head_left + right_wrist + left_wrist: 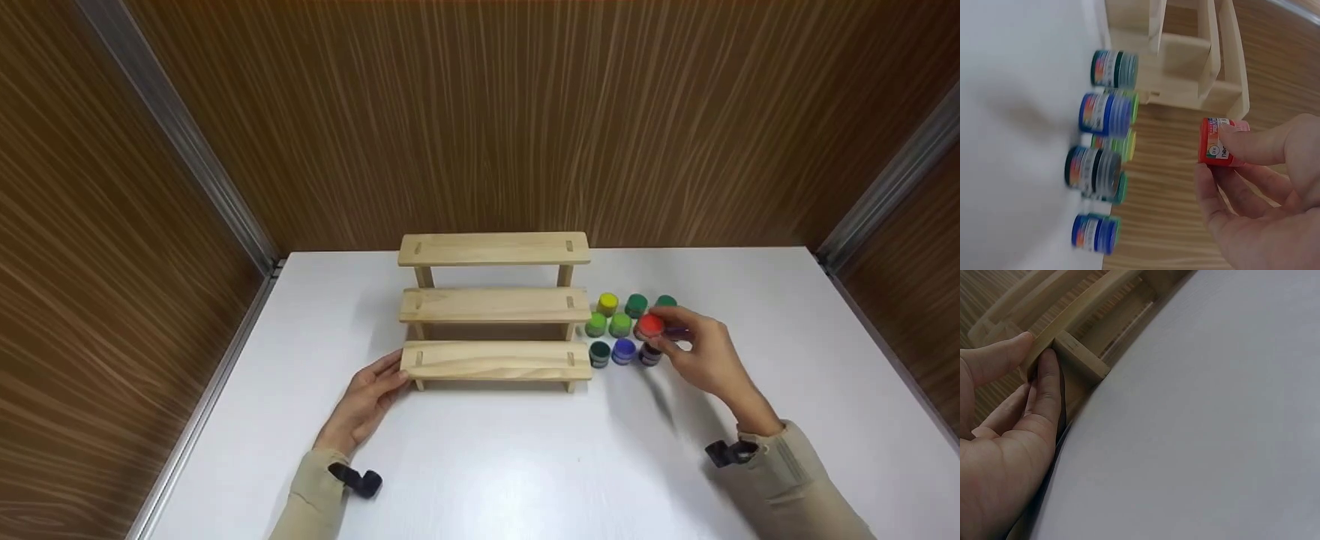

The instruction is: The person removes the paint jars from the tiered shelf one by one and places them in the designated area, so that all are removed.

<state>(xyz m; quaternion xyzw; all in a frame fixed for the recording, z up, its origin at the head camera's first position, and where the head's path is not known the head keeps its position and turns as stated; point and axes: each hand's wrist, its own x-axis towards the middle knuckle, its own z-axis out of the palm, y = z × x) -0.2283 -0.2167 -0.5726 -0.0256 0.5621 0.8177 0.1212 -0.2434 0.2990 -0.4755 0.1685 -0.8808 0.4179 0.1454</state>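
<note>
A three-tier wooden display stand [495, 360] stands on the white table. My left hand [366, 401] holds the left end of its lowest shelf, thumb on top and fingers tucked beneath, as the left wrist view shows. Between thumb and fingertips, my right hand [705, 356] pinches a small red paint jar [1217, 140] with a printed label. In the head view that jar overlaps a group of small paint jars beside the stand's right end: a yellow jar [607, 303], light green jars [620, 324], dark green jars [636, 304], a blue jar [623, 351] and a dark jar [649, 355].
The white table [487, 465] is bounded at the back by a wood-grain panel [495, 127]. Similar panels stand left and right, with metal rails [187, 142] at the corners. A purplish-blue jar [1095, 233] shows in the right wrist view.
</note>
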